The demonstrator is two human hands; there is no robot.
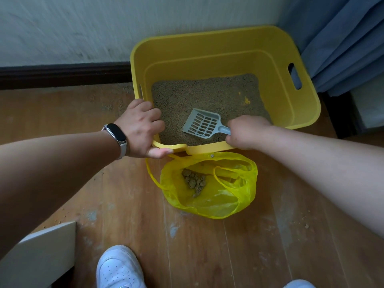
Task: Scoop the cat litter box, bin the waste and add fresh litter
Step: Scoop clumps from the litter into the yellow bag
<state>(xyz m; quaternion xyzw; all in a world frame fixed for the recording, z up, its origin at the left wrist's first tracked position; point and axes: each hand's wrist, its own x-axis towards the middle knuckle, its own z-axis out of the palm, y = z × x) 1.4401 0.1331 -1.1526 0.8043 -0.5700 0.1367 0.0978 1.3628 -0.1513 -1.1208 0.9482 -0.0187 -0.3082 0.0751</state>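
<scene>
Head view: the yellow litter box (228,42) stands on the wood floor (124,204) in the corner, by the wall (62,28) & a blue curtain (342,38). Inside is brown-grey litter (197,94), approx. flat. The left hand (139,127), w/ a dark band (116,133) on the wrist, grips the near-left rim, thumb under the edge. The right hand (247,132) is closed round the handle of a grey slotted scoop (200,123), blade low over the litter. Just in front of the box lies an open yellow bag (228,204) w/ some clumps (194,180) in it.
</scene>
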